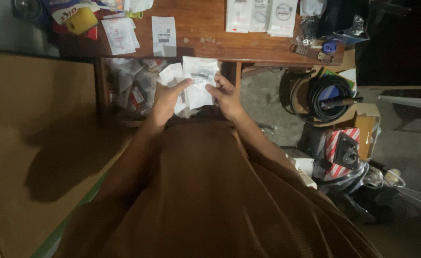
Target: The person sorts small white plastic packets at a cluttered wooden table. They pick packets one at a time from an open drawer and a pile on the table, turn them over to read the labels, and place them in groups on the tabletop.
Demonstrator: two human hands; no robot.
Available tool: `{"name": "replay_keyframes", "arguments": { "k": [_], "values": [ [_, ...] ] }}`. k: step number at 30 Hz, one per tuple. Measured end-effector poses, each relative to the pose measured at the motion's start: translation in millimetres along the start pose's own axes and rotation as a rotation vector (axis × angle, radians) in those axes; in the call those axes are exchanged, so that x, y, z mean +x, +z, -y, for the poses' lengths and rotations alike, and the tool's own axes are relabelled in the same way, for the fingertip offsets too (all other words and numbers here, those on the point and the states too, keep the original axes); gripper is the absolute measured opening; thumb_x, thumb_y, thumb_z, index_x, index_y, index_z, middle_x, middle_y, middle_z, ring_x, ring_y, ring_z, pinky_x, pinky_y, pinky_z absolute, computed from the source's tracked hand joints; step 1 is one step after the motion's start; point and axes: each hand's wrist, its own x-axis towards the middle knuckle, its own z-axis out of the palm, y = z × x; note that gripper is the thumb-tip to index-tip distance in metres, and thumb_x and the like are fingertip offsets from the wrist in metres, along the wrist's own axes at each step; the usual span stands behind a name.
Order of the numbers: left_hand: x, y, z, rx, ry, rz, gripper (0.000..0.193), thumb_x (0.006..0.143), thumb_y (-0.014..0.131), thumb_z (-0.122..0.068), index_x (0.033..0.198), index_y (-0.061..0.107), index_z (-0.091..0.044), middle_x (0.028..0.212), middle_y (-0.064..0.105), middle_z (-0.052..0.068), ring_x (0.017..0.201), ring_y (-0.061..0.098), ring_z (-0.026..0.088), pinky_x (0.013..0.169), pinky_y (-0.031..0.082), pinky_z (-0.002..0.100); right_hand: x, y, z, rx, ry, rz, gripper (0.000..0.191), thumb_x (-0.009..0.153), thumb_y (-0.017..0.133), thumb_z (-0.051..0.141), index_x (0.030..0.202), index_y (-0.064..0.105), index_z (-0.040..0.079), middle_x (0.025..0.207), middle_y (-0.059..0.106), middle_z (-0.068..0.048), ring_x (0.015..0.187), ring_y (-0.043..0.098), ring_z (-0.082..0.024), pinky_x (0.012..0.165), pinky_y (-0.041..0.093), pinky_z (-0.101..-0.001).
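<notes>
A clear packet (199, 81) with a white label is held upright between both hands, just near of the bench (205, 45) edge and above the person's lap. The left hand (166, 99) grips the packet's left edge, thumb laid across its front near the top. The right hand (225, 97) pinches the right edge between thumb and fingers. Both hands are closed on the packet. More packets (174, 76) sit behind it in the left hand, fanned out to the left.

Below the bench edge, left of the hands, an open compartment holds a heap of bagged parts (134, 86). On the bench top, far from the hands, a white slip (164, 34) lies flat, with another packet (119, 34) to its left and a yellow block (81, 20) at the far left. Three white packets (262, 16) lie side by side at the far right of the bench top. A brown strap (311, 52) and a blue piece (329, 47) rest near the right corner.

On the floor to the right, a coil of black cable (326, 98) sits in a cardboard box (366, 129). Nearer, a red-and-white striped box (337, 148) stands beside it. A large cardboard sheet (33, 138) fills the left side of the scene.
</notes>
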Motion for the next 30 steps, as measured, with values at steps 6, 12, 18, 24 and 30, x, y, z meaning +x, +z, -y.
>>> {"name": "replay_keyframes", "arguments": {
  "k": [6, 12, 18, 24, 30],
  "values": [
    [7, -6, 14, -0.055, 0.01, 0.001, 0.04, 0.087, 0.079, 0.003, 0.124, 0.063, 0.001, 0.114, 0.073, 0.01, 0.103, 0.071, 0.02, 0.091, 0.058, 0.034, -2, -4, 6, 0.011, -0.013, 0.023, 0.024, 0.104, 0.068, 0.006, 0.128, 0.069, 0.0, 0.107, 0.074, -0.008, 0.084, 0.065, -0.011, 0.071, 0.05, -0.0253],
    [8, 3, 4, -0.094, -0.012, -0.008, 0.041, 0.087, 0.079, 0.005, 0.125, 0.063, 0.001, 0.117, 0.072, 0.01, 0.105, 0.071, 0.02, 0.093, 0.058, 0.035, -5, -8, 16, 0.212, 0.006, 0.07, 0.025, 0.104, 0.062, 0.01, 0.126, 0.068, 0.0, 0.11, 0.076, -0.008, 0.095, 0.071, -0.014, 0.085, 0.059, -0.0303],
    [3, 13, -7, -0.044, 0.012, 0.037, 0.041, 0.089, 0.077, 0.004, 0.127, 0.062, 0.0, 0.119, 0.073, 0.01, 0.109, 0.071, 0.018, 0.096, 0.058, 0.035, -6, -9, 25, 0.305, -0.03, 0.207, 0.018, 0.11, 0.062, 0.014, 0.121, 0.068, 0.001, 0.092, 0.073, -0.007, 0.068, 0.065, -0.011, 0.056, 0.05, -0.0246],
    [0, 13, -10, -0.016, -0.002, 0.018, 0.04, 0.09, 0.076, 0.004, 0.127, 0.061, 0.0, 0.118, 0.072, 0.01, 0.109, 0.07, 0.018, 0.096, 0.058, 0.034, -6, -5, 31, 0.185, -0.037, 0.118, 0.015, 0.104, 0.065, 0.009, 0.117, 0.065, 0.004, 0.092, 0.072, -0.005, 0.066, 0.065, -0.01, 0.052, 0.049, -0.0227],
    [-4, 13, -14, -0.043, 0.014, 0.021, 0.039, 0.091, 0.076, 0.002, 0.127, 0.062, 0.0, 0.117, 0.072, 0.009, 0.108, 0.07, 0.018, 0.095, 0.058, 0.034, -6, -3, 33, 0.197, -0.033, 0.142, 0.015, 0.104, 0.066, 0.009, 0.118, 0.065, 0.004, 0.094, 0.072, -0.005, 0.068, 0.066, -0.009, 0.052, 0.05, -0.0231]
  ]
}}
